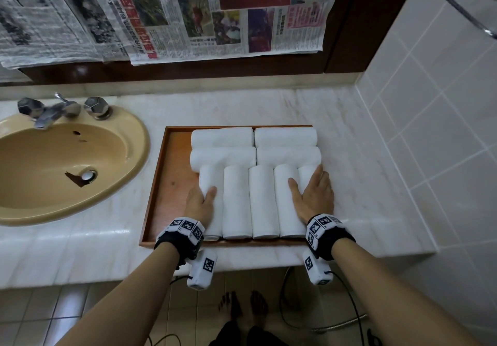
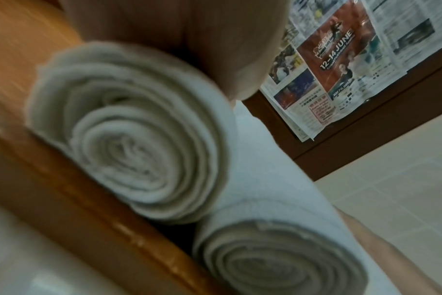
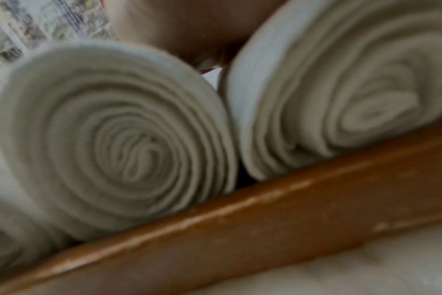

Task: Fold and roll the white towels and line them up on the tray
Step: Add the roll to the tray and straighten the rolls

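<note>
Where towels (image 1: 262, 201) crowd, bare tray (image 1: 172, 181) leftward.

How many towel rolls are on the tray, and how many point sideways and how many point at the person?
Sideways rolls at the back: 4
Rolls pointing at the person, in front: 5
Total on the wooden tray: 9
The left hand rests on the leftmost front roll, the right hand on the rightmost.
</note>
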